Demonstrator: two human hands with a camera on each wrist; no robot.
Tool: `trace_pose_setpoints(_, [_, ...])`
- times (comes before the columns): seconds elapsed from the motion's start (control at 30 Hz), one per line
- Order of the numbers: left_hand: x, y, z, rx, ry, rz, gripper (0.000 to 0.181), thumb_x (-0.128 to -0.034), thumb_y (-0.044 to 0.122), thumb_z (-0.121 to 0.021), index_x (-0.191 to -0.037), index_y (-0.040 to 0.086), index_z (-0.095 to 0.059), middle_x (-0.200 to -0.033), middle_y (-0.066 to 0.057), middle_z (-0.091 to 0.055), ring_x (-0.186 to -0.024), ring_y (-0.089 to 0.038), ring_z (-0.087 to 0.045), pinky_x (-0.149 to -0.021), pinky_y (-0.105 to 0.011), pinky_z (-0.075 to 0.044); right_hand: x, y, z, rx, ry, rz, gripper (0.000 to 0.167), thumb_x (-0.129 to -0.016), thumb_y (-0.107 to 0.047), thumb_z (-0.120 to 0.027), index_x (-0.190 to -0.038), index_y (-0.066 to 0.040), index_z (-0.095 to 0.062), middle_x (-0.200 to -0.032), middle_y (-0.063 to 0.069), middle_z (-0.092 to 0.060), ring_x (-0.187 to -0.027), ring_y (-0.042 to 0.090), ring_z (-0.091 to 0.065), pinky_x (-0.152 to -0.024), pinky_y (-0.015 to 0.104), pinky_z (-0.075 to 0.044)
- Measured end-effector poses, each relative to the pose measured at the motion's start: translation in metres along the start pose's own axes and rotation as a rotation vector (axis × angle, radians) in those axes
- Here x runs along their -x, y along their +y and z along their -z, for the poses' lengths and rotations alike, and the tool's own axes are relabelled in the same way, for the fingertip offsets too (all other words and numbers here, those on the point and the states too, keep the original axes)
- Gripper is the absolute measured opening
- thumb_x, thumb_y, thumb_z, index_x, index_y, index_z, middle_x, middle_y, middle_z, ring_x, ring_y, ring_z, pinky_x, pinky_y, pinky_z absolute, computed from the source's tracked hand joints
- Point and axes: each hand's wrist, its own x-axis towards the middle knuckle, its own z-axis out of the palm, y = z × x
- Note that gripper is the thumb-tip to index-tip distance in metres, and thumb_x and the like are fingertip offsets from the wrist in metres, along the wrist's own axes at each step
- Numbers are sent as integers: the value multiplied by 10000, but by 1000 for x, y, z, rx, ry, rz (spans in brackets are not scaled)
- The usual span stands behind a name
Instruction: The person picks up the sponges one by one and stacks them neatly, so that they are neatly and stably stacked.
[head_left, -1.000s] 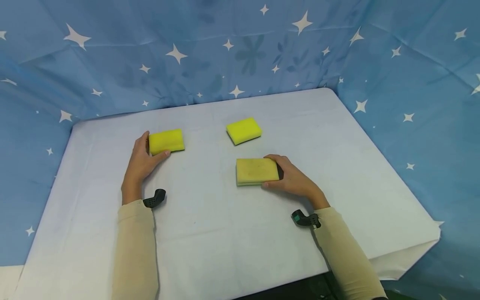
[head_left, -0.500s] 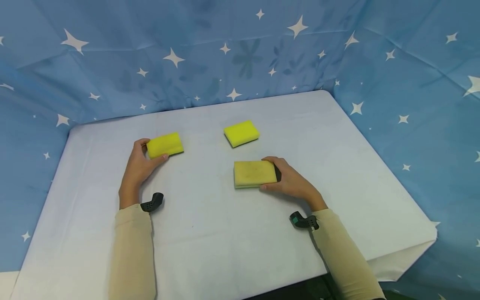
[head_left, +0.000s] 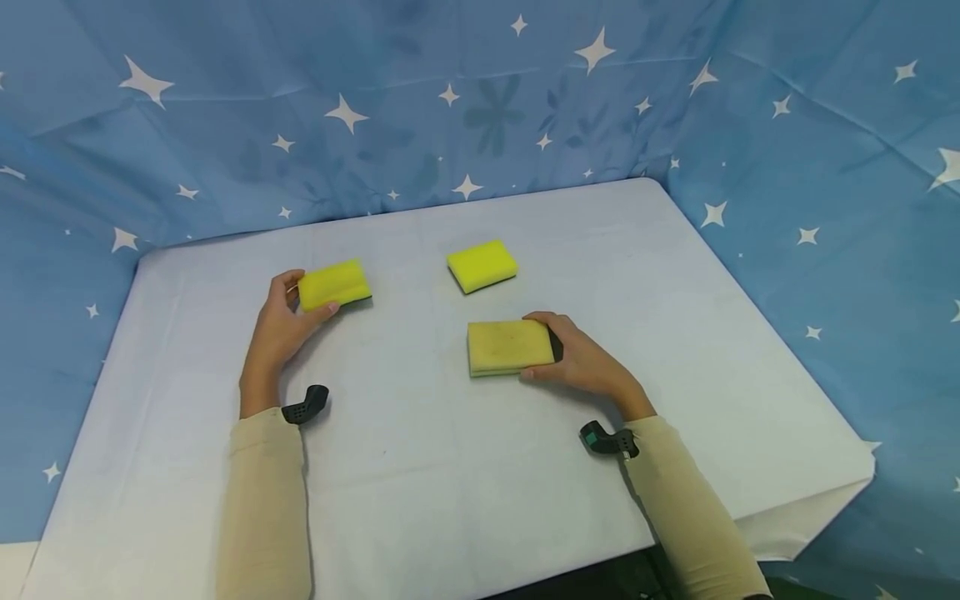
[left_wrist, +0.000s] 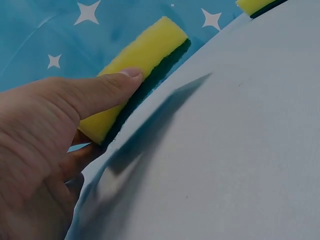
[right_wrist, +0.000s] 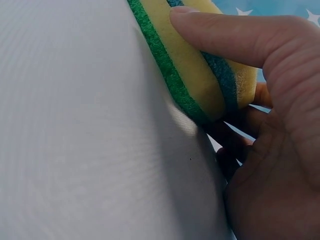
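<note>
On the left of the head view, my left hand (head_left: 281,321) grips a bright yellow sponge (head_left: 335,285) with a dark green scouring side facing down. A separate shadow in the left wrist view shows this sponge (left_wrist: 145,47) raised off the white cloth. My right hand (head_left: 581,358) holds two stacked sponges (head_left: 508,346) by their right end, thumb on the near side. Green, yellow, teal and yellow layers show along the stack (right_wrist: 192,75) in the right wrist view; whether its underside touches the cloth I cannot tell. Another yellow sponge (head_left: 482,267) lies beyond the right hand, untouched.
A white cloth (head_left: 420,467) covers the table, its right corner folded over. Blue curtains (head_left: 420,75) with white stars stand behind the table and at both sides. Each wrist carries a small black camera mount (head_left: 306,405).
My left hand has shifted its sponge slightly right and away, and its fingers are more bent round it. The right hand and its stack stay in place. The head view has shifted slightly.
</note>
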Motion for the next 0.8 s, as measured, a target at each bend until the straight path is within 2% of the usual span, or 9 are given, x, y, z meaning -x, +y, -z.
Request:
trace_pose_setpoints(0.43, [1,32,-10,31,-52,-82,977,-974,412,-798,-1695,89,-223,-1736,-142,-269,-1591,-375,-261,-1247,-610,-238,0,0,1,-8,-1,-4,954,-854,-427,-920,-1617,-167,-411,-1527,153,-473,-1306,336,-480,-1141,592,-358])
trace_pose_setpoints(0.8, [6,63,-18,42,-81,-141,961,-950,421,-832,-1681,124,-284,-1732,-46,-295,-1593,-290,-279,-1227,-601,-297,0,0,0,-1,-8,10,938,-865,-431,-908,-1621,-186,-410,-1513,145,-475,-1287,327,-477,-1127,585,-358])
